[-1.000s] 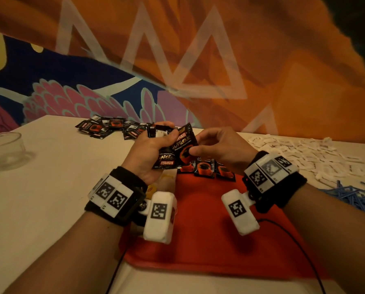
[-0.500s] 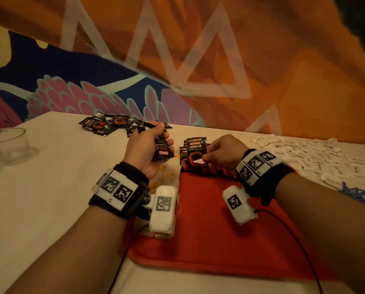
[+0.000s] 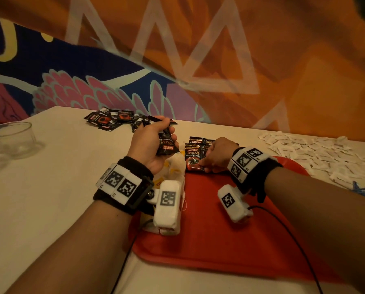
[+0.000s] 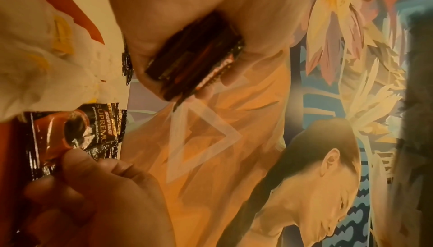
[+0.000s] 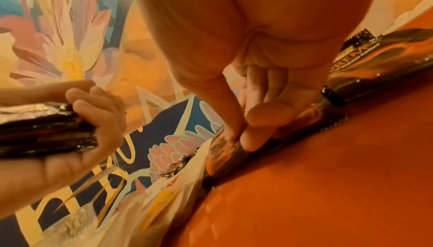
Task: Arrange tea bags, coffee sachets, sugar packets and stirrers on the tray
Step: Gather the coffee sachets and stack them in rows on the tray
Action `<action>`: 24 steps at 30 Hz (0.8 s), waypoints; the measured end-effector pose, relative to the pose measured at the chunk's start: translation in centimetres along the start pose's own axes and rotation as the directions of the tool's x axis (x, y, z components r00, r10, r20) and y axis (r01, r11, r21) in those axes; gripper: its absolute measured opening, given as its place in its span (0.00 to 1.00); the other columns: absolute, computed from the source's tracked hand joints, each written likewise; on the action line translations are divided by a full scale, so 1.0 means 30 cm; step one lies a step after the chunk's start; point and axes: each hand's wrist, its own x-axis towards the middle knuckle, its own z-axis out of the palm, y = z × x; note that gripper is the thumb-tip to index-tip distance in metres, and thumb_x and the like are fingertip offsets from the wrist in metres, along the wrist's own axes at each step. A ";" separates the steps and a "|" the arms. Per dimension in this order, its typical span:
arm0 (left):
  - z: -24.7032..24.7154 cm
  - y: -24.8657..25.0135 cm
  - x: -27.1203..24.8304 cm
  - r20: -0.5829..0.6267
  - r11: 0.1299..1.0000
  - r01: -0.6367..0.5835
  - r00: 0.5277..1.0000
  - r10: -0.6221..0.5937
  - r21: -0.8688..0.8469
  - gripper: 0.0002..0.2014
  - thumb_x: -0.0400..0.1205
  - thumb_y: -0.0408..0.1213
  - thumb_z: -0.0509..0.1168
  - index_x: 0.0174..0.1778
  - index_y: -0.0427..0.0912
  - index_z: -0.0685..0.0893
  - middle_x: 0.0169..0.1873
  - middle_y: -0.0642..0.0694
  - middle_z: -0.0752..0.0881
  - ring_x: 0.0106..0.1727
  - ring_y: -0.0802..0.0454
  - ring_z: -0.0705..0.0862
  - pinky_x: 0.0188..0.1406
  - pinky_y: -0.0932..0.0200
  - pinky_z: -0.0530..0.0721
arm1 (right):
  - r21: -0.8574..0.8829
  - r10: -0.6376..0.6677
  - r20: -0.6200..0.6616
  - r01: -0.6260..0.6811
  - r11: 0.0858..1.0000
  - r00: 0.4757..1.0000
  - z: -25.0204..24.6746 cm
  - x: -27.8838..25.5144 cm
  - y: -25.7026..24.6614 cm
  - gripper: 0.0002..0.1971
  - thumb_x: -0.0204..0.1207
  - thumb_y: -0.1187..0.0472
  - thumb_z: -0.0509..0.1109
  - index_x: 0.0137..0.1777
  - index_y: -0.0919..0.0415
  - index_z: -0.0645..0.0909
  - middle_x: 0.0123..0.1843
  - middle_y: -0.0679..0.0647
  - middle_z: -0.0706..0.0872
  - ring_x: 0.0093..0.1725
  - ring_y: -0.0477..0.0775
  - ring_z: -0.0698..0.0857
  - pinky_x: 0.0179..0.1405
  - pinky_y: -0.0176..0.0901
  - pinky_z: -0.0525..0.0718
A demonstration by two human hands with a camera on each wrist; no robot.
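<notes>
Your left hand (image 3: 150, 143) grips a stack of coffee sachets (image 3: 166, 143) above the bench (image 3: 50, 187). Your right hand (image 3: 216, 154) pinches one sachet (image 3: 195, 163) at the far edge of the red tray (image 3: 209, 240).

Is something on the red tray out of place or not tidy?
Nothing looks spilled or damaged. The coffee sachets lie in an overlapping row at the red tray's far edge; the white tea bags overhang its left rim.

Head view looking down, wrist views close on hands, all sharing red tray (image 3: 219, 240)
</notes>
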 end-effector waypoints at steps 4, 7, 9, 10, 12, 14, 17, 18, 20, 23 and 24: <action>0.004 0.002 -0.007 0.012 1.000 -0.002 1.000 0.002 0.002 0.02 0.86 0.35 0.65 0.50 0.46 0.80 0.33 0.46 0.82 0.28 0.52 0.81 0.29 0.58 0.81 | -0.040 -0.013 -0.004 0.013 0.999 1.000 0.007 -0.010 0.000 0.11 0.75 0.62 0.79 0.52 0.66 0.85 0.43 0.59 0.93 0.43 0.53 0.92 0.56 0.51 0.90; 0.006 0.002 -0.009 0.021 1.000 0.007 1.000 -0.007 0.000 0.02 0.86 0.36 0.65 0.50 0.47 0.80 0.33 0.46 0.81 0.28 0.53 0.80 0.29 0.59 0.81 | -0.012 -0.018 -0.004 0.018 1.000 1.000 0.008 -0.011 0.003 0.12 0.75 0.63 0.78 0.54 0.68 0.84 0.45 0.61 0.93 0.49 0.56 0.93 0.58 0.54 0.89; 0.007 0.003 -0.011 0.028 1.000 0.011 1.000 -0.011 0.003 0.01 0.86 0.37 0.65 0.51 0.45 0.79 0.33 0.46 0.80 0.28 0.53 0.79 0.28 0.59 0.80 | 0.020 -0.018 -0.016 0.019 1.000 1.000 0.006 -0.013 0.006 0.11 0.74 0.64 0.79 0.52 0.67 0.84 0.42 0.61 0.92 0.48 0.57 0.93 0.55 0.54 0.90; 0.007 0.003 -0.010 0.031 1.000 0.017 0.999 -0.017 0.005 0.03 0.86 0.38 0.65 0.53 0.45 0.79 0.33 0.47 0.80 0.28 0.54 0.79 0.28 0.59 0.80 | 0.025 -0.020 -0.022 0.021 0.999 1.000 0.004 -0.013 0.008 0.10 0.73 0.64 0.79 0.51 0.67 0.85 0.39 0.60 0.92 0.47 0.56 0.93 0.54 0.53 0.91; 0.008 0.004 -0.012 0.045 0.999 0.035 0.998 -0.035 0.009 0.05 0.85 0.39 0.66 0.53 0.44 0.78 0.33 0.47 0.79 0.28 0.54 0.78 0.29 0.59 0.79 | 0.013 -0.028 -0.030 0.029 0.999 0.999 -0.004 -0.015 0.012 0.10 0.73 0.64 0.80 0.51 0.68 0.87 0.37 0.58 0.91 0.45 0.55 0.93 0.53 0.53 0.91; 0.006 0.005 -0.016 0.076 0.999 0.051 0.996 -0.052 0.013 0.04 0.84 0.36 0.66 0.51 0.46 0.77 0.33 0.47 0.78 0.28 0.53 0.77 0.30 0.59 0.76 | 0.032 -0.029 -0.026 0.029 0.999 0.999 -0.014 -0.022 0.014 0.09 0.72 0.65 0.80 0.49 0.68 0.87 0.36 0.59 0.91 0.44 0.56 0.93 0.52 0.53 0.91; 0.000 0.006 -0.025 0.139 0.997 0.079 0.987 -0.081 0.022 0.12 0.74 0.27 0.61 0.50 0.46 0.75 0.34 0.46 0.76 0.30 0.51 0.75 0.30 0.58 0.74 | 0.090 -0.040 -0.016 0.041 0.995 0.999 -0.041 -0.044 0.017 0.06 0.74 0.64 0.79 0.44 0.65 0.85 0.36 0.60 0.91 0.34 0.52 0.91 0.33 0.44 0.91; -0.002 0.006 -0.026 0.153 0.996 0.090 0.984 -0.093 0.026 0.16 0.71 0.26 0.59 0.52 0.45 0.75 0.34 0.45 0.76 0.31 0.51 0.75 0.30 0.58 0.75 | 0.126 -0.051 -0.016 0.052 0.991 0.999 -0.050 -0.053 0.019 0.06 0.75 0.64 0.78 0.44 0.65 0.84 0.36 0.61 0.90 0.28 0.51 0.89 0.22 0.38 0.85; -0.002 0.004 -0.025 0.181 0.993 0.109 0.977 -0.114 0.038 0.19 0.72 0.23 0.55 0.57 0.44 0.76 0.37 0.44 0.78 0.33 0.50 0.78 0.32 0.57 0.78 | 0.254 -0.102 -0.019 0.104 0.962 0.995 -0.067 -0.064 0.026 0.06 0.77 0.65 0.76 0.45 0.66 0.82 0.37 0.63 0.89 0.26 0.53 0.86 0.18 0.36 0.79; 0.014 -0.001 -0.029 0.222 0.993 0.093 0.969 -0.108 0.076 0.19 0.80 0.20 0.53 0.63 0.40 0.78 0.44 0.37 0.88 0.40 0.44 0.88 0.38 0.51 0.88 | 0.433 -0.235 -0.078 0.245 0.868 0.969 -0.085 -0.089 0.032 0.05 0.78 0.65 0.75 0.45 0.66 0.82 0.37 0.62 0.88 0.33 0.54 0.87 0.23 0.40 0.82; 0.021 -0.002 -0.037 0.248 0.992 0.086 0.963 -0.106 0.091 0.18 0.82 0.19 0.54 0.65 0.37 0.78 0.46 0.35 0.90 0.43 0.41 0.91 0.40 0.49 0.91 | 0.466 -0.278 -0.099 0.291 0.836 0.956 -0.091 -0.104 0.032 0.05 0.79 0.65 0.74 0.44 0.65 0.82 0.38 0.61 0.88 0.34 0.53 0.87 0.24 0.39 0.82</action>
